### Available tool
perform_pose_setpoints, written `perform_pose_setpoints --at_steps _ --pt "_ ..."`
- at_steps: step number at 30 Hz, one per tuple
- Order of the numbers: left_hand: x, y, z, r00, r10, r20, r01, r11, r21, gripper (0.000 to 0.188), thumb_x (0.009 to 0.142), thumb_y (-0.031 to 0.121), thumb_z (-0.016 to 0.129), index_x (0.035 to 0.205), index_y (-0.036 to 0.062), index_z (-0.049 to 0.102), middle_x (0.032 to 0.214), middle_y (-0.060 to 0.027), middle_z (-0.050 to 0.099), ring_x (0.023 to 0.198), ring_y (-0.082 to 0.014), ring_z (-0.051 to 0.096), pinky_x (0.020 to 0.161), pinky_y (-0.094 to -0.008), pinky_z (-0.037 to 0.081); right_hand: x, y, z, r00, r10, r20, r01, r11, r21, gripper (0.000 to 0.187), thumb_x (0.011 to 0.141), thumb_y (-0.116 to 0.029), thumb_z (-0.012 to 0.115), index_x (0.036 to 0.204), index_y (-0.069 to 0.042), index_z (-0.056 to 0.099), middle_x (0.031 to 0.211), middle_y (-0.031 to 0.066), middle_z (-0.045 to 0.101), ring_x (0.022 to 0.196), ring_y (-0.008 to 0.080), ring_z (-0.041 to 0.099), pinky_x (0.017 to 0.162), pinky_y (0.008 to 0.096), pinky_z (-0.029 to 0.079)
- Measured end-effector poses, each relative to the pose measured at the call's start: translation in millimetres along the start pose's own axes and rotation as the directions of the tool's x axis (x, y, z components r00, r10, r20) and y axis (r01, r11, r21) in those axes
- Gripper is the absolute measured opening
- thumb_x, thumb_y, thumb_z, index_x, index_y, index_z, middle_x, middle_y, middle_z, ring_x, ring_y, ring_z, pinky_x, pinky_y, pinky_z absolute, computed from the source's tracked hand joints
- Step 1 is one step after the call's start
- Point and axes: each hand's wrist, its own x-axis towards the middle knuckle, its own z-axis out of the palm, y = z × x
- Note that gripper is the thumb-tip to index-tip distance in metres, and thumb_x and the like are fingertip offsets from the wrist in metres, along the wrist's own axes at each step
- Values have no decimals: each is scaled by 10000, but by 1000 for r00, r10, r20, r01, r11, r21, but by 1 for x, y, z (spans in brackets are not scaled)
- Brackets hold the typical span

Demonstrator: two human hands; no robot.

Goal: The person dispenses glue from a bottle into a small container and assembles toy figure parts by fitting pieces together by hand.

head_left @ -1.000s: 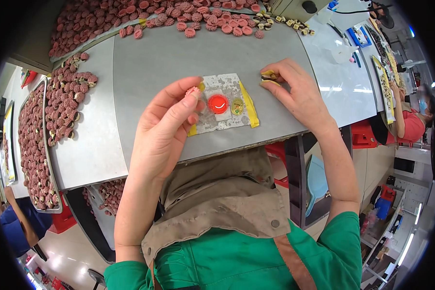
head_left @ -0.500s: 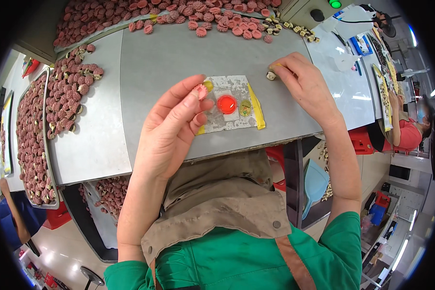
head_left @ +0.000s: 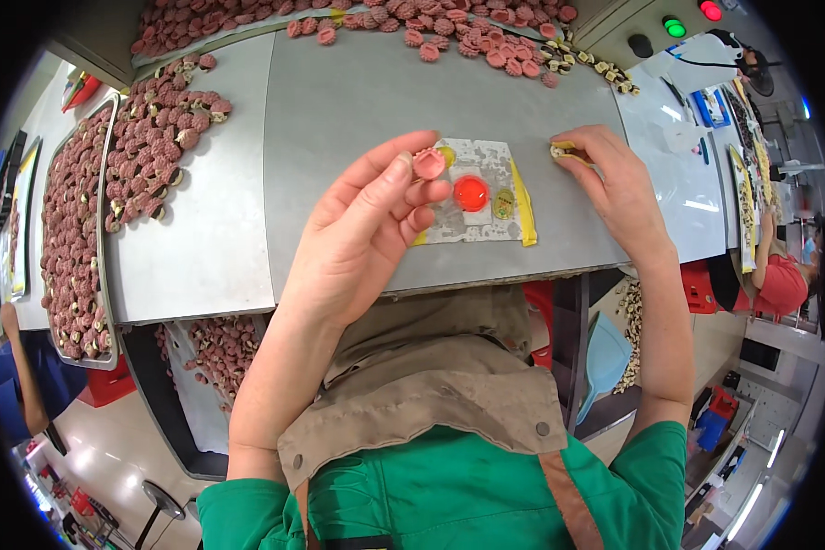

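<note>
My left hand is raised over the grey worktop. Its thumb and fingers pinch a small pink, bumpy cup-shaped shell, with the hollow side showing. My right hand is low over the worktop to the right. A small cream piece is pinched between its thumb and forefinger, and yellow shows at the fingertips. Between the hands lies a worn whitish sheet edged with yellow tape. It bears a round dish of bright red stuff and an oval yellow-green label.
Pink shells are heaped along the far edge, beside small cream-and-dark pieces. At left, a metal tray holds many pink pieces, with more spilled beside it. Other people sit at far left and right. A light-blue dustpan is below.
My right hand has closed on the small cream piece that lay on the worktop. The shell in my left hand has turned to show its hollow. The whole view has shifted slightly.
</note>
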Motion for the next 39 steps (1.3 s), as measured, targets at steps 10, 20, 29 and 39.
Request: perform_pose_setpoints --at_steps 10,20,29,39 --pt "0 -6 -5 998 55 39 -55 998 -10 362 986 130 524 1320 3 474 1122 -50 614 935 -106 607 814 -223 492 9 -58 25 974 -222 45 213 964 160 185 826 -48 645 1007 -28 611 955 113 586 876 294 593 766 356 485" --pt "-1 -10 -1 991 125 42 -127 990 62 356 954 157 602 1281 30 537 1131 -33 609 962 -104 605 834 -241 484 11 -49 36 938 -345 2 344 935 88 244 742 -12 684 978 -42 629 930 92 583 881 279 582 737 378 491" --pt "-4 -10 8 993 118 -12 -114 981 155 294 965 182 588 1203 12 558 1093 -52 623 944 -109 605 839 -244 481 5 -46 39 969 -246 -28 245 935 257 192 809 -17 665 996 -22 624 962 95 589 893 247 591 761 332 495" --pt "0 -10 18 998 62 -13 -54 943 329 313 975 240 578 1172 -4 579 1035 -56 646 915 -102 593 826 -242 470 0 -68 42 978 -72 -195 183 745 642 197 890 -57 634 1075 -9 586 1060 82 572 963 182 575 836 291 471"
